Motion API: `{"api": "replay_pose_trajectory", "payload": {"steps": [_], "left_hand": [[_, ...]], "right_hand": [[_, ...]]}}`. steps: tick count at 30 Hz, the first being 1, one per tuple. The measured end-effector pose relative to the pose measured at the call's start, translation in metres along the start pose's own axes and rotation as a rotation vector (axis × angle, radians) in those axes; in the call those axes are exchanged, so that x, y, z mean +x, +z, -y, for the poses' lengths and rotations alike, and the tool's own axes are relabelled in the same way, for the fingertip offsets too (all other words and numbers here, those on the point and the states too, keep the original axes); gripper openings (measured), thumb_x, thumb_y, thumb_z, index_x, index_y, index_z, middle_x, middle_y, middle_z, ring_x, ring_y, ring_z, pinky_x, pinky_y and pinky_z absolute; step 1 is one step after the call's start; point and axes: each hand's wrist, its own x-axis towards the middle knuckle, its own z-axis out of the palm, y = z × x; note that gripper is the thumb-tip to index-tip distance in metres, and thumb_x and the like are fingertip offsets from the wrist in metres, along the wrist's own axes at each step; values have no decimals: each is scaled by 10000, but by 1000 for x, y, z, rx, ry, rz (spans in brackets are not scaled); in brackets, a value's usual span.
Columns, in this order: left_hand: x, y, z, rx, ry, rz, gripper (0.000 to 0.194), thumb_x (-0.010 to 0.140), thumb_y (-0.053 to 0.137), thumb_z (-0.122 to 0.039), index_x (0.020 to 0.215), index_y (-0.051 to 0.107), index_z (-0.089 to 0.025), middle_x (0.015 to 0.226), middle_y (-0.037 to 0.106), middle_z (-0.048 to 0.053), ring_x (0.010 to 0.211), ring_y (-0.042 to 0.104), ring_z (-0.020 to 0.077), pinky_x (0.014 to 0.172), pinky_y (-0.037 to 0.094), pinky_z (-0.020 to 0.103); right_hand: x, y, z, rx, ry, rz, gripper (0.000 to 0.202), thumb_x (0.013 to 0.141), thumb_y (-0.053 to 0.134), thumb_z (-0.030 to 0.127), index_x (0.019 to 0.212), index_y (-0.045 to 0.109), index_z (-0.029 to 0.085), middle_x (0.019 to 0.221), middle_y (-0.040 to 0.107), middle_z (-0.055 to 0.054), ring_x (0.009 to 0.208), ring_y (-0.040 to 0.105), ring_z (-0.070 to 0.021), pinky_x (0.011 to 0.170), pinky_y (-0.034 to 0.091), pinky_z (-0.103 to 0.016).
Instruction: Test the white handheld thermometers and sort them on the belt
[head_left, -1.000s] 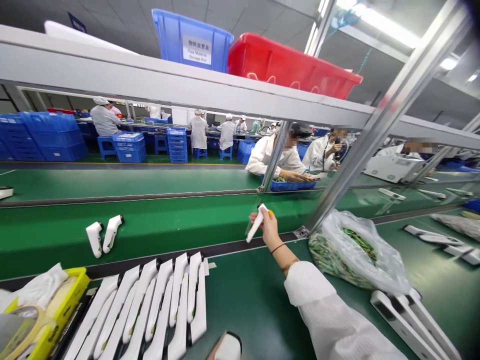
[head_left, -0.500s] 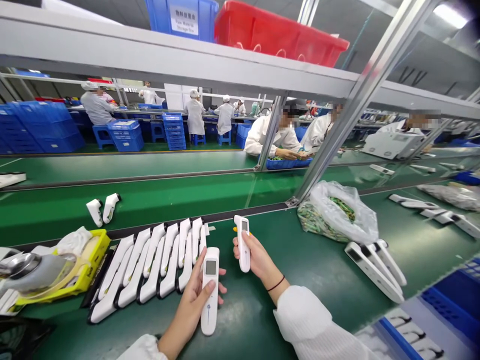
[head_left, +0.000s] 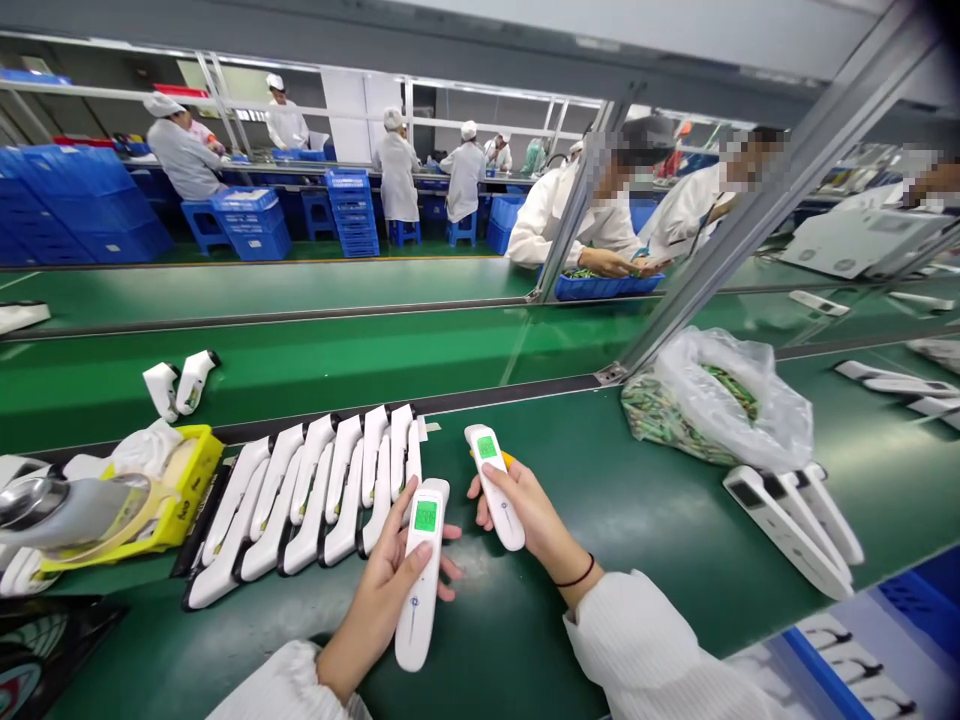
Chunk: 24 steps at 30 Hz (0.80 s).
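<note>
My left hand (head_left: 386, 590) is closed around a white handheld thermometer (head_left: 417, 610), its thumb lying on the body below the small screen. Another white thermometer (head_left: 504, 500) is gripped in my right hand (head_left: 536, 505), thumb just under its screen. Both screens glow green with dark digits too small to read. A bit of something yellow shows behind the right-hand thermometer. Left of my hands, several white thermometer bodies (head_left: 300, 500) lie side by side in a slanted row on the green bench. Three more thermometers (head_left: 795, 520) rest together at the right.
A clear bag of green parts (head_left: 720, 400) sits beside a metal post (head_left: 675, 270). At the left stands a yellow basket (head_left: 187, 490) with a bottle-like vessel. Two white housings (head_left: 180, 385) lie on the green belt (head_left: 360, 350). Co-workers in white sit and stand beyond.
Both thermometer screens have gone from dark grey to lit green. The view has tipped downward and shifted slightly; both hands keep their hold.
</note>
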Motion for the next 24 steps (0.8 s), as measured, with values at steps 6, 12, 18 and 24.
{"api": "replay_pose_trajectory", "payload": {"steps": [6,12,18,24], "left_hand": [[-2,5,-12,0,-72,-132,757,887,561,-360,1467,88,-242,1026,648,120,695,627,164,568,535,269],[-1,2,-15,-29,-97,-191,668,887,560,-370,1436,202,-241,1009,644,99,684,609,146,561,529,247],[-3,0,-12,-33,32,-92,772,876,590,-267,1462,98,-368,1082,590,51,651,560,96,574,510,225],[-8,1,-15,64,164,-88,850,864,608,-251,1443,20,-456,1379,454,101,823,634,173,708,555,344]], "right_hand": [[-3,-4,9,129,97,-19,262,733,600,353,883,551,144,640,652,-18,388,542,-110,358,432,-208],[-3,-7,11,219,212,-41,192,758,519,316,795,580,137,633,624,-25,387,505,-89,369,391,-205],[-12,7,4,72,16,26,200,735,671,279,848,574,146,605,593,19,458,509,-79,447,392,-192],[-33,35,-13,71,10,213,248,833,615,384,859,562,143,599,599,7,458,562,-101,441,448,-210]]}}
